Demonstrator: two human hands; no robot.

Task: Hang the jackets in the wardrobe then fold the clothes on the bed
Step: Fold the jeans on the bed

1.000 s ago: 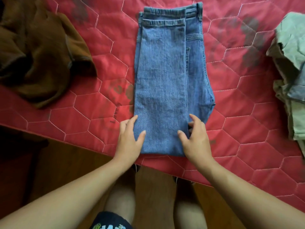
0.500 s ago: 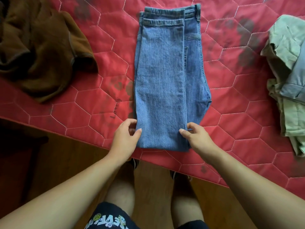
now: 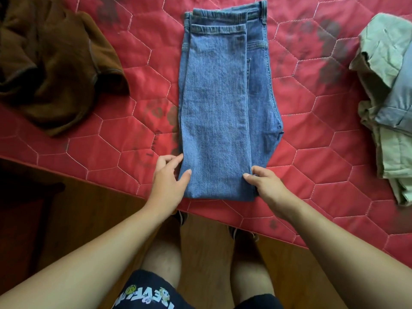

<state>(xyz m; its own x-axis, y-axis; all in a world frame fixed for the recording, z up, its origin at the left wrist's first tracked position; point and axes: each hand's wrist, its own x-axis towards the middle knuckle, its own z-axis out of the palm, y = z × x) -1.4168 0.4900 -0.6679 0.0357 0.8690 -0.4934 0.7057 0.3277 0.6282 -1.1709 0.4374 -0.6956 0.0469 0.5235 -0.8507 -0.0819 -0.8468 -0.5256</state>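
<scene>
A pair of blue jeans (image 3: 218, 103) lies folded lengthwise and doubled over on the red quilted bed (image 3: 323, 152), its fold end near the bed's front edge. My left hand (image 3: 169, 177) pinches the near left corner of the jeans, thumb on top and fingers curled at the side edge. My right hand (image 3: 265, 181) pinches the near right corner in the same way, thumb on the denim and fingers tucked under.
A crumpled brown garment (image 3: 51, 63) lies at the back left of the bed. A pile of pale green and grey-blue clothes (image 3: 392, 103) sits at the right edge. Wooden floor (image 3: 89, 215) and my legs are below the bed's front edge.
Both hands went from lying flat on the near end of the jeans to pinching its two corners. The view shifted slightly, so the jeans sit a little higher in frame.
</scene>
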